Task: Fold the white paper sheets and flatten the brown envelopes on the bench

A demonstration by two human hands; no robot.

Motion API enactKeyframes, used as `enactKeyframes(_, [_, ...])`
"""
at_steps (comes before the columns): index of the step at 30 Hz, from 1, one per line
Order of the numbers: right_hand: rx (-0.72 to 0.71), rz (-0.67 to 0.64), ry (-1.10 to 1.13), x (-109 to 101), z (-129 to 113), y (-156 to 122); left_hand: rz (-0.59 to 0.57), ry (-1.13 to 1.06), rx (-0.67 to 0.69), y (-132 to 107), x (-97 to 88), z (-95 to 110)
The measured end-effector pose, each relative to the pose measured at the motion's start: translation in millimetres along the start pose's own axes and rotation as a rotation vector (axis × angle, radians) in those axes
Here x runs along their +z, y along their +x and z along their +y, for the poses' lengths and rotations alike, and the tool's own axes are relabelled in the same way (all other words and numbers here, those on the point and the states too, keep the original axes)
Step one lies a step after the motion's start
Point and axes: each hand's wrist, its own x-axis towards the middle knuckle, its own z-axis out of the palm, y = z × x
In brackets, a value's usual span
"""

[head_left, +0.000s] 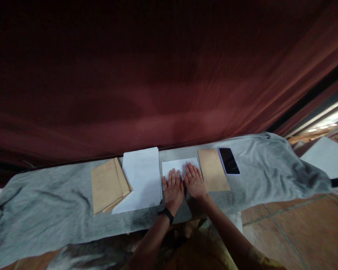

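Both hands lie flat, palms down, side by side on a white sheet of paper (pixel 178 166) in the middle of a narrow surface covered by a grey cloth (pixel 53 210). My left hand (pixel 173 189) has its fingers stretched out on the sheet's left part; a dark band sits on that wrist. My right hand (pixel 194 180) rests on the sheet's right part, fingers slightly spread. Neither hand grips anything.
A stack of white paper (pixel 142 178) lies left of the hands, with brown envelopes (pixel 107 187) further left. One brown envelope (pixel 213 170) and a dark phone (pixel 229 160) lie to the right. A dark red curtain (pixel 157 75) hangs behind. Tiled floor (pixel 298 225) shows at right.
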Motion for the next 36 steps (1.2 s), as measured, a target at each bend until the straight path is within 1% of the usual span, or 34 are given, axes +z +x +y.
enactKeyframes(3, [-0.031, -0.01, -0.007, -3, -1, -20, -0.024, -0.006, 0.005, -1, 1.0, -2])
enactKeyframes(6, [-0.026, 0.007, -0.015, -3, -2, -26, -0.017, -0.017, -0.017, 4, 2.3, 2])
enactKeyframes(8, [-0.025, 0.018, -0.016, -2, -2, -25, -0.001, -0.039, -0.019, 14, 2.7, 8])
enactKeyframes(11, [-0.029, 0.021, -0.025, -1, -3, -23, 0.002, -0.077, 0.028, 35, 3.2, 17])
enactKeyframes(13, [-0.021, 0.018, -0.033, -2, -3, -22, 0.0, -0.08, 0.044, 47, 3.9, 17])
enactKeyframes(15, [-0.009, 0.018, -0.036, -2, -4, -23, 0.009, -0.068, 0.041, 52, 4.6, 11])
enactKeyframes(19, [0.006, 0.039, -0.022, -2, -5, -22, 0.071, -0.019, 0.017, 42, 5.2, -10])
enactKeyframes(22, [0.024, 0.044, -0.009, 1, -7, -13, 0.092, 0.022, 0.007, 32, 4.4, -19])
enactKeyframes(26, [0.005, 0.007, 0.002, 6, -6, 9, 0.084, 0.047, -0.012, 30, 3.8, -18])
enactKeyframes(29, [0.033, 0.023, -0.023, 10, -2, 20, 0.084, 0.038, -0.02, 32, 3.9, -16])
enactKeyframes(32, [0.071, 0.057, -0.051, 14, 2, 21, 0.077, 0.029, -0.02, 32, 3.9, -17])
enactKeyframes(36, [0.076, 0.083, -0.069, 17, 3, 18, 0.078, 0.025, 0.006, 36, 4.5, -14])
